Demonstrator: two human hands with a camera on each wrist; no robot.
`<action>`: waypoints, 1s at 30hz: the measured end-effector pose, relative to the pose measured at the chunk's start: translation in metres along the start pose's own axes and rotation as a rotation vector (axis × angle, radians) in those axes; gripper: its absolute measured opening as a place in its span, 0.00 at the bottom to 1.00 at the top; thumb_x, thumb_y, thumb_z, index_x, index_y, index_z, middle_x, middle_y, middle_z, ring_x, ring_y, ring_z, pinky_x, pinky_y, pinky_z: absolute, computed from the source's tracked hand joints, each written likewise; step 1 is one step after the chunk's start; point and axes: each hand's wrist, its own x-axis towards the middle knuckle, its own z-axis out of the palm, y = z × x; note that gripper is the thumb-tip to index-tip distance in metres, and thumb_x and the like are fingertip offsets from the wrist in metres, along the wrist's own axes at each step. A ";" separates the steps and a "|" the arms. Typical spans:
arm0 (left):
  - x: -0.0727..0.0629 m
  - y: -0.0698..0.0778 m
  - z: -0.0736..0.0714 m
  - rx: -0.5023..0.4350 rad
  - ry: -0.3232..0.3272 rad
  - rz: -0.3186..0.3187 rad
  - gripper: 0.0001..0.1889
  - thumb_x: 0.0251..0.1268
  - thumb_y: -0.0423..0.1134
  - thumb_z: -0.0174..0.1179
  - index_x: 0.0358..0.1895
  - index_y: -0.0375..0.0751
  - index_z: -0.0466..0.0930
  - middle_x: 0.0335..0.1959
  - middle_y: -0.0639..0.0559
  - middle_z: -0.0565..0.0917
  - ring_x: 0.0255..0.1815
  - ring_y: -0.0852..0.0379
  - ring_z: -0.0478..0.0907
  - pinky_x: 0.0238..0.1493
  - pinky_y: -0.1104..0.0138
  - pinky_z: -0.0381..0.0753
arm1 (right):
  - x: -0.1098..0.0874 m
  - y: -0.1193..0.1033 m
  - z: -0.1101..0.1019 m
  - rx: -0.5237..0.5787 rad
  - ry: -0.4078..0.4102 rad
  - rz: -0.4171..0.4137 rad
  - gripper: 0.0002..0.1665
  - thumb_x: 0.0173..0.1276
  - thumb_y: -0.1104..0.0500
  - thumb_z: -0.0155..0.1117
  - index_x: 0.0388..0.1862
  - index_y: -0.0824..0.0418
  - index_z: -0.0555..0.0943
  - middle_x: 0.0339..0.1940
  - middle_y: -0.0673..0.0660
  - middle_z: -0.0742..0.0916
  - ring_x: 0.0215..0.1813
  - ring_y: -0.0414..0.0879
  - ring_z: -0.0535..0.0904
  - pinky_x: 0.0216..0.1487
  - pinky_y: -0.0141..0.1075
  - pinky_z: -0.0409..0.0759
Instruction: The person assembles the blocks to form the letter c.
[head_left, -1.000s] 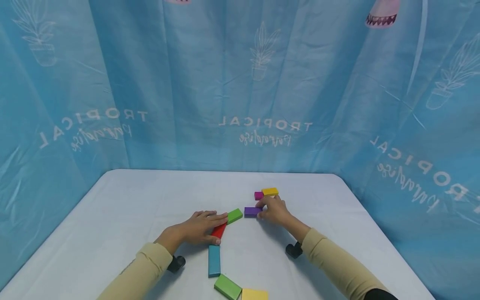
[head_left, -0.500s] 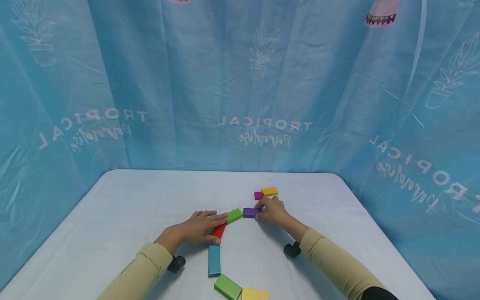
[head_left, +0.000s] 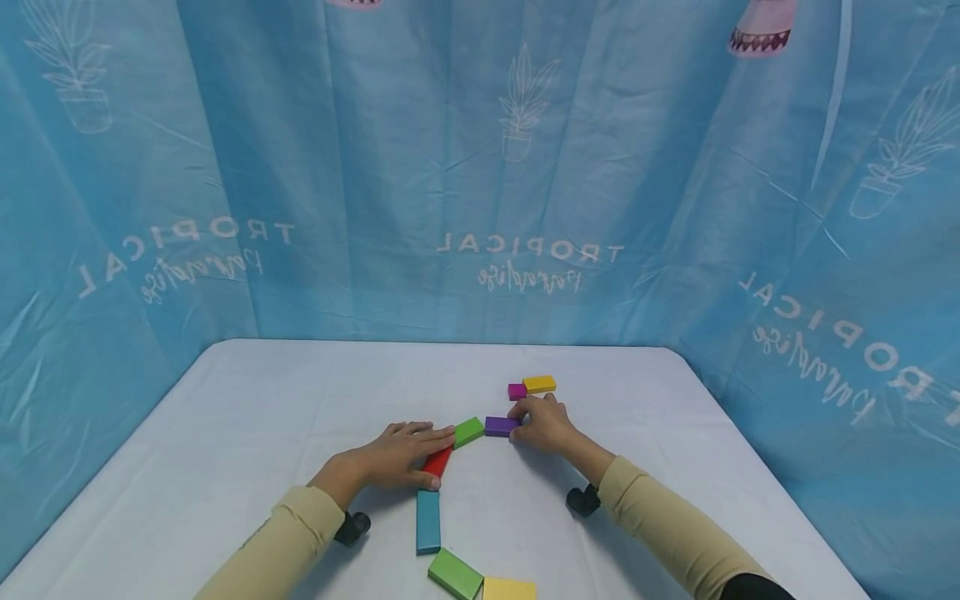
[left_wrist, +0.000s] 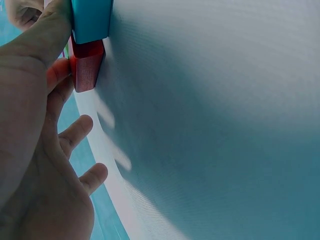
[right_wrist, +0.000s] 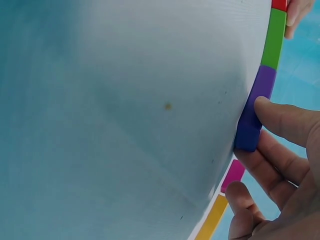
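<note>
My left hand (head_left: 397, 456) spans the red block (head_left: 438, 462), its thumb and forefinger on it; the other fingers stand apart in the left wrist view. A light green block (head_left: 468, 432) lies at the red one's far end, and a teal block (head_left: 428, 522) at its near end. My right hand (head_left: 546, 423) pinches the purple block (head_left: 500, 427) between thumb and fingers, flat on the table. That block's left end meets the green block. Its other end looks dark blue (right_wrist: 247, 139) in the right wrist view; whether that is a separate block I cannot tell.
Beyond my right hand lie a magenta block (head_left: 517, 392) and a yellow block (head_left: 540, 384), touching. A green block (head_left: 455, 573) and a pale yellow block (head_left: 509, 588) continue the curved row at the front. Blue printed curtain (head_left: 375, 167) surrounds the white table (head_left: 300, 392).
My right hand has slid the purple block slightly left, up to the green block. The left hand stays in place on the red block.
</note>
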 end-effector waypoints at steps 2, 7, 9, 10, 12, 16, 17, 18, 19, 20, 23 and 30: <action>0.000 0.000 0.000 0.000 0.001 -0.004 0.39 0.63 0.58 0.59 0.74 0.47 0.59 0.75 0.53 0.59 0.73 0.42 0.51 0.68 0.42 0.48 | 0.000 0.000 0.000 -0.001 0.000 0.002 0.14 0.55 0.59 0.75 0.42 0.57 0.86 0.36 0.47 0.84 0.44 0.49 0.67 0.44 0.43 0.65; 0.001 0.001 0.000 -0.005 0.001 -0.011 0.39 0.63 0.58 0.60 0.74 0.48 0.59 0.75 0.54 0.59 0.74 0.43 0.51 0.68 0.42 0.48 | 0.001 0.001 0.002 -0.004 0.001 0.008 0.14 0.55 0.58 0.75 0.42 0.57 0.86 0.36 0.47 0.84 0.45 0.49 0.67 0.43 0.44 0.66; 0.001 0.001 0.000 -0.006 0.003 -0.008 0.39 0.63 0.58 0.60 0.74 0.48 0.59 0.75 0.53 0.59 0.73 0.43 0.51 0.68 0.42 0.48 | 0.001 0.001 0.003 -0.006 0.001 0.010 0.14 0.55 0.58 0.75 0.42 0.57 0.86 0.36 0.47 0.84 0.45 0.50 0.67 0.43 0.44 0.66; 0.001 0.001 0.000 -0.006 0.004 -0.008 0.39 0.63 0.58 0.60 0.74 0.48 0.59 0.75 0.53 0.59 0.73 0.43 0.51 0.68 0.42 0.48 | 0.001 0.001 0.003 -0.005 0.001 0.013 0.14 0.55 0.58 0.75 0.42 0.57 0.86 0.36 0.47 0.83 0.45 0.50 0.67 0.42 0.43 0.66; 0.001 0.000 0.000 -0.007 0.005 -0.008 0.39 0.63 0.58 0.60 0.74 0.48 0.59 0.74 0.53 0.59 0.73 0.43 0.51 0.68 0.41 0.48 | 0.001 0.001 0.003 -0.005 0.000 0.018 0.14 0.55 0.58 0.75 0.42 0.57 0.86 0.36 0.47 0.83 0.45 0.50 0.67 0.42 0.43 0.66; 0.001 0.000 0.001 -0.006 0.005 -0.011 0.39 0.62 0.58 0.60 0.74 0.48 0.59 0.75 0.53 0.59 0.73 0.43 0.51 0.68 0.42 0.48 | 0.002 0.002 0.003 -0.006 -0.001 0.023 0.14 0.55 0.58 0.75 0.42 0.56 0.86 0.36 0.47 0.83 0.45 0.49 0.67 0.43 0.43 0.66; 0.001 0.000 0.001 -0.006 0.005 -0.013 0.39 0.62 0.58 0.60 0.74 0.48 0.59 0.75 0.54 0.59 0.73 0.43 0.51 0.68 0.42 0.48 | 0.002 0.002 0.003 -0.008 -0.001 0.023 0.14 0.55 0.58 0.75 0.42 0.56 0.86 0.36 0.47 0.83 0.45 0.49 0.67 0.43 0.43 0.66; 0.001 0.000 0.001 -0.005 0.006 -0.013 0.39 0.62 0.58 0.60 0.74 0.48 0.59 0.75 0.54 0.59 0.73 0.43 0.51 0.68 0.42 0.48 | 0.002 0.002 0.003 -0.008 -0.001 0.023 0.14 0.55 0.58 0.75 0.42 0.56 0.86 0.36 0.47 0.83 0.45 0.49 0.67 0.43 0.43 0.66; 0.001 0.000 0.001 -0.003 0.006 -0.012 0.39 0.62 0.59 0.60 0.74 0.48 0.59 0.75 0.54 0.59 0.73 0.43 0.51 0.68 0.42 0.48 | 0.002 0.002 0.003 -0.010 -0.001 0.021 0.14 0.55 0.58 0.75 0.42 0.56 0.86 0.36 0.47 0.83 0.45 0.49 0.67 0.43 0.43 0.66; 0.001 0.000 0.001 -0.002 0.007 -0.011 0.39 0.62 0.59 0.60 0.74 0.48 0.59 0.75 0.54 0.59 0.73 0.43 0.51 0.68 0.42 0.48 | 0.002 0.002 0.003 -0.011 -0.002 0.020 0.14 0.55 0.58 0.75 0.42 0.56 0.86 0.36 0.47 0.83 0.45 0.49 0.67 0.43 0.43 0.66; 0.001 0.000 0.001 0.001 0.010 -0.004 0.39 0.63 0.58 0.59 0.74 0.48 0.59 0.75 0.54 0.59 0.73 0.43 0.51 0.68 0.42 0.48 | 0.002 0.002 0.003 -0.013 -0.004 0.017 0.14 0.55 0.58 0.75 0.42 0.56 0.86 0.36 0.47 0.83 0.45 0.49 0.67 0.43 0.43 0.66; 0.002 -0.001 0.002 -0.001 0.008 -0.007 0.39 0.63 0.59 0.59 0.75 0.49 0.59 0.75 0.54 0.58 0.74 0.43 0.51 0.68 0.42 0.48 | 0.003 0.002 0.003 -0.003 -0.009 0.023 0.16 0.55 0.57 0.76 0.44 0.56 0.86 0.37 0.47 0.84 0.45 0.49 0.68 0.44 0.43 0.66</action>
